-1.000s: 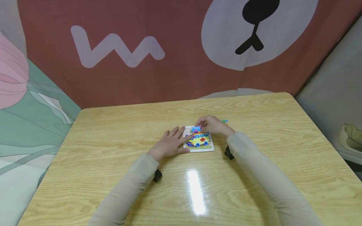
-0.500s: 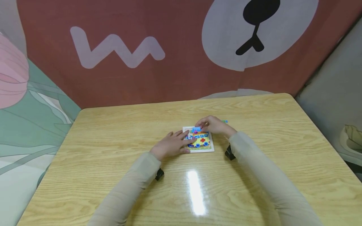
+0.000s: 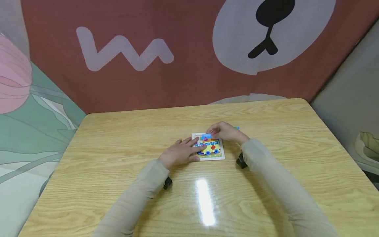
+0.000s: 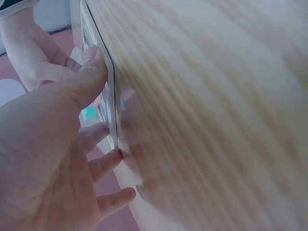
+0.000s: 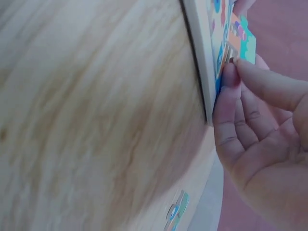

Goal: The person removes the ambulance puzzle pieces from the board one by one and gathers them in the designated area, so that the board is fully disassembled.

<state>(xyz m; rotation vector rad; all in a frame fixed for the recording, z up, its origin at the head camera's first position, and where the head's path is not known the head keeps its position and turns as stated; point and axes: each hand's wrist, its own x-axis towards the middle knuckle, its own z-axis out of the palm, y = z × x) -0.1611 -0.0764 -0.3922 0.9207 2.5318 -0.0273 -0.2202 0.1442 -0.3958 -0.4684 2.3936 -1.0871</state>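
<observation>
Beige-sleeved right hand [image 3: 223,131], thumb and forefinger pinching a blue-edged puzzle piece [image 3: 206,136] at the far side of a white-framed ambulance puzzle [image 3: 212,159]; left hand [image 3: 179,153], fingers spread and gripping nothing, at the puzzle's left side; loose piece [image 3: 237,127] beyond the right hand; wood-grain table [image 3: 118,138] beneath; red-brown backdrop [image 3: 189,89] behind, bearing a pale zigzag [image 3: 119,41]

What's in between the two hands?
In the head view, it's a yellow van puzzle; the left hand rests on its left side, and the right hand pinches a blue piece at its far edge.
</observation>
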